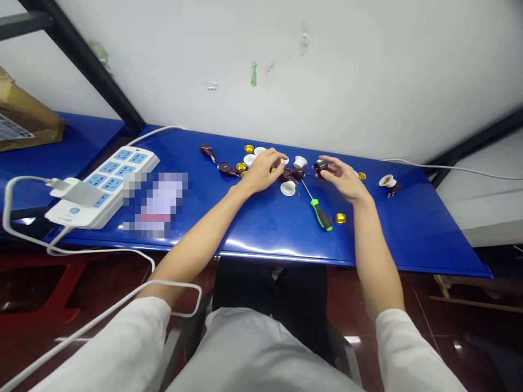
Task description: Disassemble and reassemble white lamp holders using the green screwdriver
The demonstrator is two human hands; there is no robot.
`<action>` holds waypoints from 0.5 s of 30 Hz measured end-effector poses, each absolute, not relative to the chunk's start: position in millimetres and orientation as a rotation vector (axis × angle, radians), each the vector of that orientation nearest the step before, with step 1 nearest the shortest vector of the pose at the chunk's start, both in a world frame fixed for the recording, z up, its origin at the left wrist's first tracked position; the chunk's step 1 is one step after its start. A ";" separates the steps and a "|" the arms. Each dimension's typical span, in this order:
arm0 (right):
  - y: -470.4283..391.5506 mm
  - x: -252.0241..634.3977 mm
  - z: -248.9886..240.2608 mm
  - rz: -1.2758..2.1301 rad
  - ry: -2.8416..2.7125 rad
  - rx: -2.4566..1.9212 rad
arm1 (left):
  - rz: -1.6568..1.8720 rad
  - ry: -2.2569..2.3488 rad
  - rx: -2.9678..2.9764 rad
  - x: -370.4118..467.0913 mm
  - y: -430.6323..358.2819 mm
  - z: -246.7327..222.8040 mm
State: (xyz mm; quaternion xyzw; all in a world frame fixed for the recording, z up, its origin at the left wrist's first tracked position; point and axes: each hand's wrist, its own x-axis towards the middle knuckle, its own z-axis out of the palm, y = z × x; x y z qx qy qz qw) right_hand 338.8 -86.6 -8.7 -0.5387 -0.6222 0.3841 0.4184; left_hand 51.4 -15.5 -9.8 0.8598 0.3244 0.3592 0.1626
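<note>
My left hand [263,171] hovers over a cluster of small parts, thumb and forefinger apart. Below and beside its fingers lie dark brown plastic pieces [295,174] and white flanged cups [300,161]; some are hidden by the hand. My right hand [341,177] pinches a dark brown round plastic piece [321,166] between thumb and fingers, just above the table. Between the hands lies a screwdriver [321,214] with a green and black handle, its shaft pointing at the cluster. A white ring-shaped piece [288,188] lies flat nearby, close to a tiny screw [299,194].
On the blue table [261,228] are a gold threaded ring [340,218], a dark brown piece with a metal prong [207,152] and a white cup with a brown piece [388,181]. A white power strip [110,182] with cables and a blurred-out object [159,204] occupy the left.
</note>
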 end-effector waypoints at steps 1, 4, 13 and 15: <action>-88.9 334.8 -5.5 1.055 -1.530 -1.297 | 1.018 0.917 2.459 52.7 -17.1 -9.6; -93.8 324.9 0.8 1.208 -1.492 -1.206 | 1.004 0.874 2.475 56.2 -22.6 -8.6; -88.9 343.3 -2.4 1.024 -1.419 -1.284 | 1.026 0.831 2.481 56.4 -20.1 -11.9; -88.3 346.7 -2.7 0.986 -1.396 -1.323 | 1.026 0.797 2.487 56.1 -20.3 -12.0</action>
